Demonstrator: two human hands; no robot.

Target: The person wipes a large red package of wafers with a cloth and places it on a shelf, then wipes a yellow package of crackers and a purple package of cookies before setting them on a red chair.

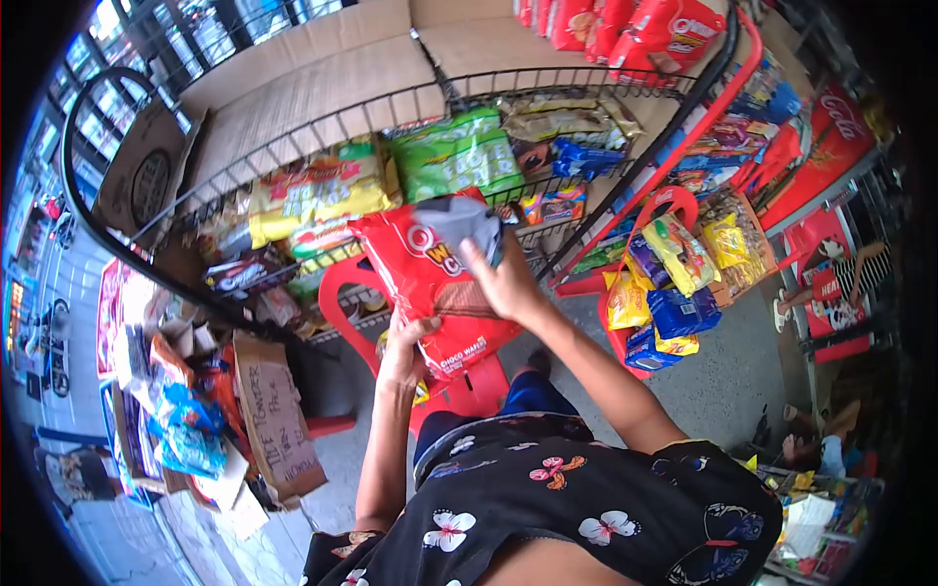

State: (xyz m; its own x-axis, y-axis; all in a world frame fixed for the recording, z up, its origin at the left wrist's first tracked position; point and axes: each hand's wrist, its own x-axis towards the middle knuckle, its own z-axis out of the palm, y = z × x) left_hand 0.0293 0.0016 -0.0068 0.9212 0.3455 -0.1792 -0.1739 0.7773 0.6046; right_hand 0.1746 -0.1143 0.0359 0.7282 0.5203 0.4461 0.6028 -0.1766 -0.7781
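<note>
Item: red wafer pack [422,278], large, printed "CHOCO WAFER" near its lower end. Held at the centre of the view, tilted, in front of the wire rack and above a red plastic chair [472,389].

Left hand [404,342]: closed on the pack's lower edge, thumb on the printed face, fingers behind it.

Right hand [505,283]: fingers bent over the pack's upper right edge, gripping it there; the fingertips touch a grey-blue piece [461,223] lying at the top of the pack (cloth or wrapper, cannot tell which).

Behind the pack, farther off: wire rack [293,146], curved, dark-railed, holding snack bags.
- yellow bag [313,193], left of the pack
- green bag [456,154], just above the pack
- blue packets [584,156], right of the green bag
- dark packet [239,275], at the rack's near left

Far edge, beyond the rack: flat cardboard sheets [322,83]; red bags [650,29] at the far right.

Right of the pack: second red chair [672,200] loaded with yellow packs [679,252] and blue packs [682,313], standing on the grey floor [733,381].

Near left, on the floor: cardboard flap [278,422] with handwriting, beside a heap of blue wrappers [186,435].

Near edge: the person's black flowered garment [547,508].
</note>
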